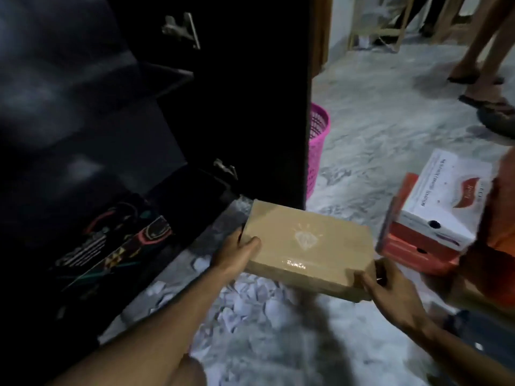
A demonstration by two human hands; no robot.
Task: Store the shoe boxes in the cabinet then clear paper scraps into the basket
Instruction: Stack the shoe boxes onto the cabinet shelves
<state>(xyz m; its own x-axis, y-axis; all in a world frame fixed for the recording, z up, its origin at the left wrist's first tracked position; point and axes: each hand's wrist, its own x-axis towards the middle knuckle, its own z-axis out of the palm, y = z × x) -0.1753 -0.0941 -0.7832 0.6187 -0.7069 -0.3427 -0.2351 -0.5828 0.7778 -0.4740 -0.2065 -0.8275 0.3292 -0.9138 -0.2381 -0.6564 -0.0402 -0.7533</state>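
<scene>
I hold a brown cardboard shoe box [306, 246] with a pale diamond print on its lid, just above the floor. My left hand [237, 254] grips its left end and my right hand [387, 288] grips its near right corner. The dark cabinet [156, 112] stands open at the left, its door [239, 101] swung out behind the box. On the right, a white shoe box [443, 207] rests on an orange one [412, 252]. White paper scraps [250, 302] litter the floor under the brown box. A pink mesh basket [317, 146] stands behind the door.
Dark patterned items [111, 246] lie on the cabinet's bottom shelf. Another person's feet in sandals [485, 98] stand at the far right. A wooden frame [390, 23] is at the back. An orange garment [498, 246] fills the right edge.
</scene>
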